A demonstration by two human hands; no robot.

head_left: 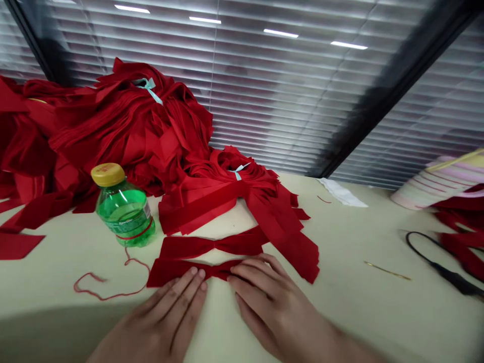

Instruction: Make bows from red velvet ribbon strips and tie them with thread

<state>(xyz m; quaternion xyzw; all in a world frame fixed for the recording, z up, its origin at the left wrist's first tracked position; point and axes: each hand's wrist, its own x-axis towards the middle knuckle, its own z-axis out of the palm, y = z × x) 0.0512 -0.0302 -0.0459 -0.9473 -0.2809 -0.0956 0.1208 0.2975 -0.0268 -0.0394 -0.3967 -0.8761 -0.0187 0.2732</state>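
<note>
A red fabric strip (177, 269), gathered at its middle, lies flat across the table in front of me. My left hand (170, 312) rests on its left half, fingers stretched out and side by side. On the right half lie the fingertips of my right hand (268, 292), slightly bent, with the thumb lower and apart from the cloth; that end of the strip is partly hidden. Just beyond is a second gathered red strip (189, 247), roughly parallel to the first. Its right end meets the hanging tails of a tied bundle of red strips (242, 176).
Behind stands a large red fabric pile (132, 126) against window blinds (280, 91). A green bottle (124, 212) with a yellow cap has red thread (109, 295) by it. Rightward lie a thin gold-coloured tool (387, 270), a black cable (449, 275), white tissue (342, 192) and a striped container (434, 186).
</note>
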